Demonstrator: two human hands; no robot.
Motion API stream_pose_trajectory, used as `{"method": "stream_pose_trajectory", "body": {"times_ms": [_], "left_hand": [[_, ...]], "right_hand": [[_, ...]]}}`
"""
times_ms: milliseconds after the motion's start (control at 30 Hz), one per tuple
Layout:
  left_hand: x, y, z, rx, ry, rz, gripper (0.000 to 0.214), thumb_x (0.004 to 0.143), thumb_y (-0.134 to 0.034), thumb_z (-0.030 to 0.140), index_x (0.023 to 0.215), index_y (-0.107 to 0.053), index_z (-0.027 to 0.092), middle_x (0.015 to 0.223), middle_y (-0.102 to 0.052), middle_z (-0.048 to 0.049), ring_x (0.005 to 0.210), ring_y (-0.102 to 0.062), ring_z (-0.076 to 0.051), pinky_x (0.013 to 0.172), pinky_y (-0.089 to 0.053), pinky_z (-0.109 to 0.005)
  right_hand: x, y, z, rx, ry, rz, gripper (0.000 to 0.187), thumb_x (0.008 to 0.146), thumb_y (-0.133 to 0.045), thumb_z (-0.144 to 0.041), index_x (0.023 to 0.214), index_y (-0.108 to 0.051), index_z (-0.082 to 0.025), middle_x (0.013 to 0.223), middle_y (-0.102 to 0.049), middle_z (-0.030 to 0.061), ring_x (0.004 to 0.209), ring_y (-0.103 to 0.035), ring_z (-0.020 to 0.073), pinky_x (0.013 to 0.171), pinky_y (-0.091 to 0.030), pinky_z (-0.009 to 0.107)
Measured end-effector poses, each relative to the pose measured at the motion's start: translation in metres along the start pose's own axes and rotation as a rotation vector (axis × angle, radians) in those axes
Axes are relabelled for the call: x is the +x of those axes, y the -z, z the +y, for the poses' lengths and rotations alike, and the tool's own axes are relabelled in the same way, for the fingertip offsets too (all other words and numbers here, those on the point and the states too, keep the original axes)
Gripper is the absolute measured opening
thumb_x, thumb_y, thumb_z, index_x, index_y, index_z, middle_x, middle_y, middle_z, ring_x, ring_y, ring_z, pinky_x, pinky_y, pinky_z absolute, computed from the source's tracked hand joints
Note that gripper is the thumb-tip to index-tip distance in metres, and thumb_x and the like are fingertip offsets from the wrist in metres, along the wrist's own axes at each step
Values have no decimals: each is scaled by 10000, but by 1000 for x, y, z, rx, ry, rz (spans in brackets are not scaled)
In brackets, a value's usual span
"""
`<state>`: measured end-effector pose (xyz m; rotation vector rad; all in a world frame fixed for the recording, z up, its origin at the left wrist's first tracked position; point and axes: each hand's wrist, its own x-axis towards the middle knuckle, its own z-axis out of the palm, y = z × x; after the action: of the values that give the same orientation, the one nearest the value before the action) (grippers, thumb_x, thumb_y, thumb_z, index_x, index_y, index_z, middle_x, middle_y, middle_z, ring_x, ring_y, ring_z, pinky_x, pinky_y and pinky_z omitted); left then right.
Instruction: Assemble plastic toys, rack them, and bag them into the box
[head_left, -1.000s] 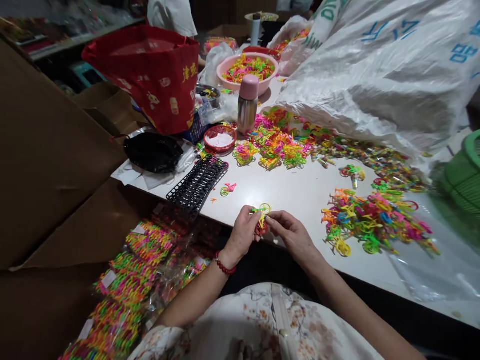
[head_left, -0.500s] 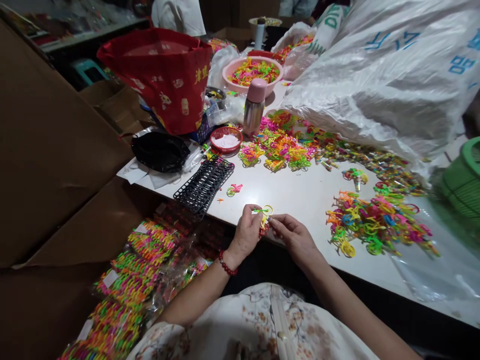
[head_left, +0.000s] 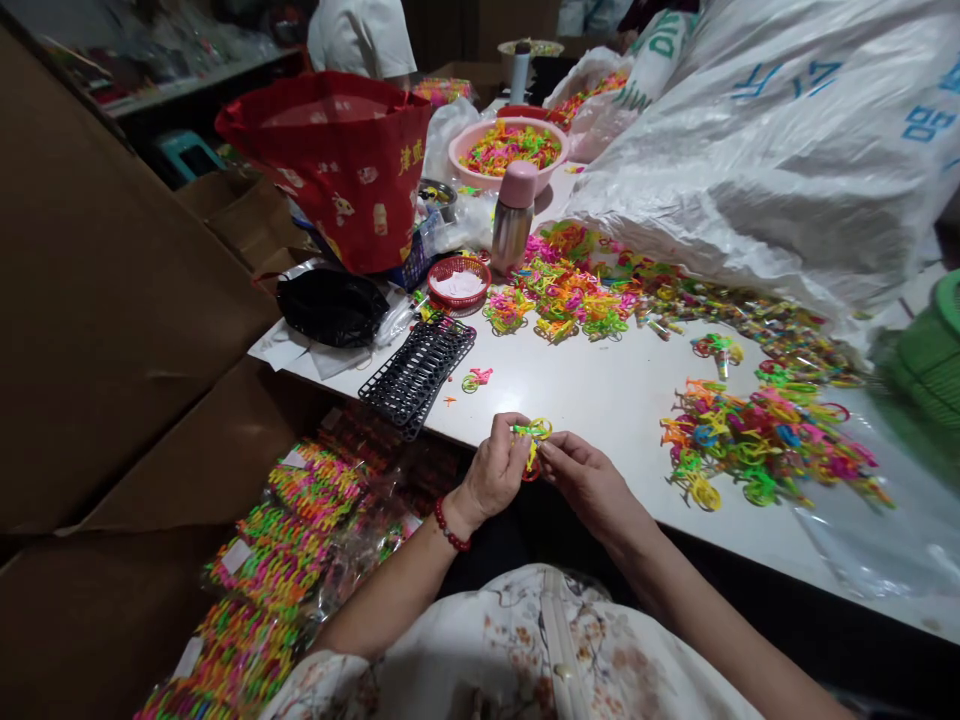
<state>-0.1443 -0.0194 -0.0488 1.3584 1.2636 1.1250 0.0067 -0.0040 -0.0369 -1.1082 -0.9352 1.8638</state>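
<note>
At the table's front edge, my left hand (head_left: 496,462) pinches a small plastic toy bicycle (head_left: 534,432) with green, yellow and red parts. My right hand (head_left: 581,468) is closed at its right side, thumb and forefinger pressed against the toy; whether a separate tiny piece sits between them is hidden. Beyond my hands a pink and green toy bicycle (head_left: 478,379) lies on the white table (head_left: 600,385). Off to the right is a heap of colourful toy bicycles (head_left: 765,440). A second pile of bright plastic parts (head_left: 574,295) lies farther back.
Black plastic frames (head_left: 418,372) lie stacked at the left edge, near a red basket (head_left: 459,284) and a steel bottle (head_left: 514,220). Behind stand a red bag (head_left: 337,165) and a pink basin (head_left: 510,180). A large white sack (head_left: 757,170) fills the back right. Packed bags (head_left: 277,540) lie below left.
My right fingers have moved slightly closer to the left hand, and the toy bicycle has turned a little between them. The whole view has shifted slightly.
</note>
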Motion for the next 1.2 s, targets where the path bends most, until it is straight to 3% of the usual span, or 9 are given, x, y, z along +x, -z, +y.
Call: {"method": "stream_pose_trajectory", "body": {"times_ms": [133,267,500,733,933,1200], "left_hand": [[-4,-1,-3,-117,74,47,252,966,-438,395,1135,-456,208,809,-626,-7,684,-579,-128,658,-439,-235],[-7,-3,-3,-230,107,77,282,968,-437,421,1159,-430,213,779,-642,2,688,-597,-126,670,-451,-229],[-9,4,2,-211,128,64,260,960,-446,398,1146,-444,215,755,-646,6,642,-584,-116,634,-435,-214],[-8,9,12,-32,114,78,187,944,-441,307,1103,-474,214,661,-553,42,560,-504,-113,578,-383,-220],[-5,5,22,102,95,120,171,913,-424,214,1069,-493,205,777,-598,9,656,-546,-121,646,-409,-237],[5,-9,10,-313,192,-70,219,915,-483,348,1081,-448,210,687,-585,39,555,-539,-96,537,-401,-186]], "right_hand": [[0,-2,0,-108,31,8,278,790,-733,-446,865,-664,-188,722,-571,-20,650,-459,102,622,-367,252],[1,-6,0,-26,-57,11,340,745,-754,-493,821,-653,-177,730,-580,-13,606,-440,93,581,-351,250],[-2,-10,-1,-16,-52,-44,319,759,-750,-476,823,-660,-177,778,-604,10,617,-446,96,576,-363,246],[-7,-11,0,-193,97,0,280,768,-744,-464,853,-699,-202,725,-619,-6,636,-485,116,620,-410,268],[-8,-5,-4,-302,231,-22,229,790,-730,-435,877,-713,-224,885,-696,24,843,-595,184,807,-468,330],[-14,8,-5,-235,71,-8,312,819,-681,-508,816,-679,-196,713,-625,-8,599,-465,109,587,-375,262]]}}
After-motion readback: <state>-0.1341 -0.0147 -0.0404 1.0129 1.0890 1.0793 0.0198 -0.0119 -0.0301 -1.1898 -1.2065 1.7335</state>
